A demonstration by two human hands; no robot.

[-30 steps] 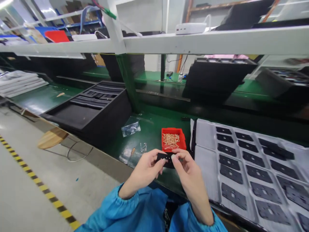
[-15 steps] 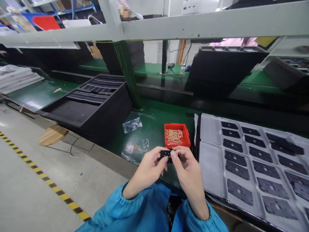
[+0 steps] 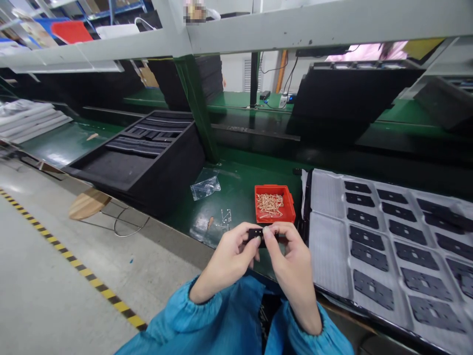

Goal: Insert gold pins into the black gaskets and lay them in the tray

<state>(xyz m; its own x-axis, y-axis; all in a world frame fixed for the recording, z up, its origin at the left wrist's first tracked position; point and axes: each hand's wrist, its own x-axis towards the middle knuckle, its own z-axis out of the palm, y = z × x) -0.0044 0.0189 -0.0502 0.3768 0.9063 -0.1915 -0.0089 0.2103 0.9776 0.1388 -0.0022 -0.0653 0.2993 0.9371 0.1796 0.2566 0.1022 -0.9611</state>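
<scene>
Both hands hold one small black plate (image 3: 254,233) with light spots on it, just above the green bench's front edge. My left hand (image 3: 234,251) closes round its left end, thumb on top. My right hand (image 3: 288,249) grips the right end, its thumb pressing on the upper face; whether a small part lies under that thumb is hidden. Right behind the hands stands a red bin (image 3: 275,204) with many thin gold-coloured pins (image 3: 269,203). To the left, several loose pins (image 3: 226,215) lie on the green bench (image 3: 236,172).
At right, a white moulded tray (image 3: 327,236) carries rows of flat black plates (image 3: 373,288). A clear plastic bag (image 3: 205,188) lies left of the bin. Further left sits a large black foam box (image 3: 162,172), beside a green post (image 3: 197,108). A wooden stool (image 3: 88,203) stands below.
The view has shifted slightly, so the scene sits a little further right. Both hands keep their hold on the black plate, with hardly any finger movement.
</scene>
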